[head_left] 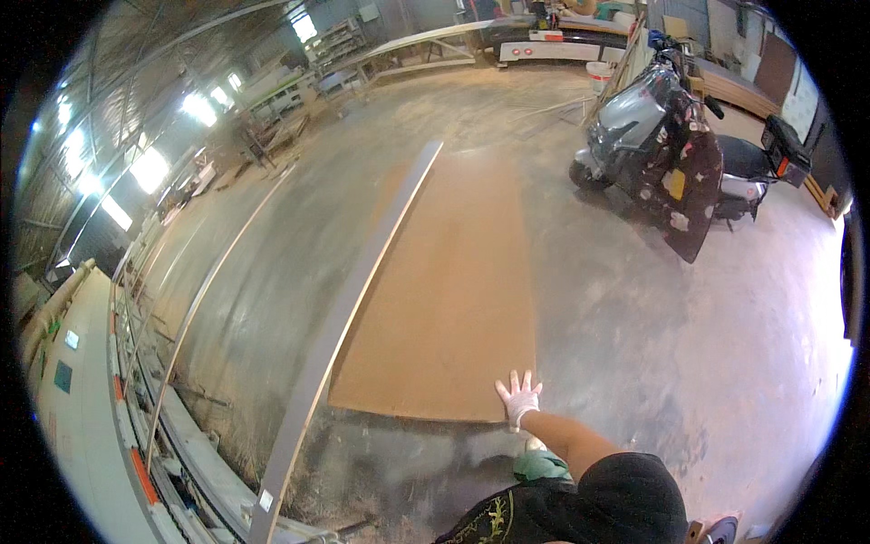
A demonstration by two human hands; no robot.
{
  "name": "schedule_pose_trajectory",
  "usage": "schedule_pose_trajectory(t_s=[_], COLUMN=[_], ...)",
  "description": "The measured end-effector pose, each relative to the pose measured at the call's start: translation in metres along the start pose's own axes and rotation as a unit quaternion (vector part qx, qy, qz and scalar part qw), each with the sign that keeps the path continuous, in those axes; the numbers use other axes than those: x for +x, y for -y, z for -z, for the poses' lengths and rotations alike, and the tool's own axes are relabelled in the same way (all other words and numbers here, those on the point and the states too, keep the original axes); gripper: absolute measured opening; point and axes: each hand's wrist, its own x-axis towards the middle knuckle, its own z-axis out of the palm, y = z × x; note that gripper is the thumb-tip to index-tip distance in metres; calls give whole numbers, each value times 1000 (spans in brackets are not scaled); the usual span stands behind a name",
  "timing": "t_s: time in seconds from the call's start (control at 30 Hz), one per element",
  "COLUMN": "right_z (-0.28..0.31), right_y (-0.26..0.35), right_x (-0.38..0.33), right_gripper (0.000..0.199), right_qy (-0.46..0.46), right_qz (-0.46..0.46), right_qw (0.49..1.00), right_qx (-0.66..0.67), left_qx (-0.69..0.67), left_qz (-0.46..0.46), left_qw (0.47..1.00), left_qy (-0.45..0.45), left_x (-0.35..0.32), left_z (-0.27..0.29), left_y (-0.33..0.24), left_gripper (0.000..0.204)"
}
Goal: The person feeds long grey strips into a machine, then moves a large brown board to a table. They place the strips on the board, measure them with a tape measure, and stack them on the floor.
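Note:
My right hand (518, 400), in a thin whitish glove, has its fingers spread over the near right corner of a large brown sheet (444, 299). Whether the palm presses on it I cannot tell. The sheet is flat and lies low at the floor. Along its left side runs a long narrow board (362, 267), grey on its face with a pale edge, reaching from the lower edge of the picture to the sheet's far end. A small white label sits near the board's close end. My left hand is out of the picture.
At right stands a scooter (634, 118) with a dark patterned cover (693, 181) hanging on its front. A long machine bed with rails (122, 408) runs along the left, beside a thin strip (208, 281). Benches and a white bucket (599, 74) are farther back.

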Motion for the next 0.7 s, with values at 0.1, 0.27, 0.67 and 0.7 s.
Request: schedule_pose_trajectory(t_s=[0.1,0.27,0.67,0.7], right_z=[22,66,90,103], right_y=[-13,-30,-77,-79], right_x=[34,87,236,252], right_gripper=[102,96,106,105], right_qy=[8,12,-97,-76], right_qz=[1,-10,-190,-206], right_qw=[1000,1000,853,847], right_qx=[28,22,477,484], left_qx=[-179,-275,-267,-263], left_qz=[-26,-135,-334,-351], left_qw=[982,951,904,898], left_qy=[-46,-37,-12,-13], left_x=[-9,3,126,141], left_z=[44,100,237,259], left_y=[-103,-255,-500,-522], left_gripper=[55,56,59,59])
